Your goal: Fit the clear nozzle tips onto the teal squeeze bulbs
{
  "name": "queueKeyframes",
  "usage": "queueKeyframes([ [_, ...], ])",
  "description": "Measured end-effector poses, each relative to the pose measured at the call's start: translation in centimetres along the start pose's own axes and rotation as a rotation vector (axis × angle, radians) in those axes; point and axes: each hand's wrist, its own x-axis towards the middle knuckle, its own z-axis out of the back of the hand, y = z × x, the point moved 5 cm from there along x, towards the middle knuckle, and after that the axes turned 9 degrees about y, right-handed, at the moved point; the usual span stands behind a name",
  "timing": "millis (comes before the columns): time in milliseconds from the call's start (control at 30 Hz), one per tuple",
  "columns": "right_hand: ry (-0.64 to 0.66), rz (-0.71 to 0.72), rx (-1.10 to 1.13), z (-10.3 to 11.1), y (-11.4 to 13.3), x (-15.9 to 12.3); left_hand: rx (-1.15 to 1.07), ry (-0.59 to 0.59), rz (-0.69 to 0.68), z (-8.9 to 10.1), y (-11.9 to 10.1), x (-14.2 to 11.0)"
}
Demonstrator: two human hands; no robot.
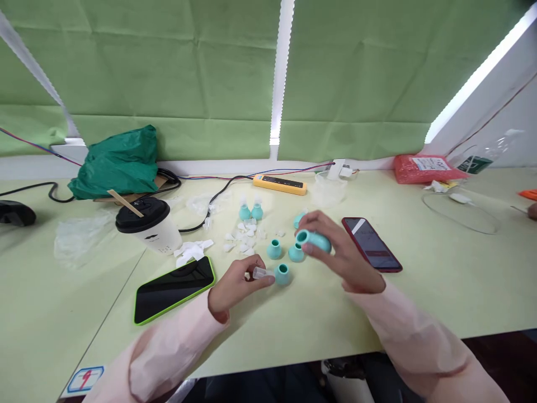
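Left hand [241, 284] pinched a clear plastic tube [260, 273] right by an upright teal bulb [282, 274] – contact unclear. Right hand [338, 249] gripped a tilted teal piece [319, 242]. Step looked like parts handling – next move likely needed a light, steady pinch.

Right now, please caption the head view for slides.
Left hand holds a clear plastic tube; right hand, a hollow teal bulb.

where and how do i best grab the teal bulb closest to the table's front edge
Probably take the teal bulb by its wide lower body, from the right: it stands upright, opening up, and the left hand crowds its left side.
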Motion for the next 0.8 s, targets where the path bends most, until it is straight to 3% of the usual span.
queueKeyframes([
  [133,-0.022,-0.149,-0.188,2.3,-3.1,2.7,0.556,-0.049,0.053,-1.1,0.8,0.4],
  [267,0.128,-0.349,-0.337,1.1,-7.3,4.2,0.748,-0.078,0.084,-1.9,1.7,0.9],
  [433,0.380,-0.509,-0.509,-0.9,-10.4,4.1,0.792,-0.088,0.075,-1.8,2.0,1.3],
  [667,0.350,-0.614,-0.658,0.8,-12.1,4.3,0.785,-0.142,0.061,-0.7,2.1,1.7],
  [800,0.431,-0.686,-0.700,0.6,-13.8,4.6,0.654,-0.123,-0.013,-0.4,2.1,2.1],
])
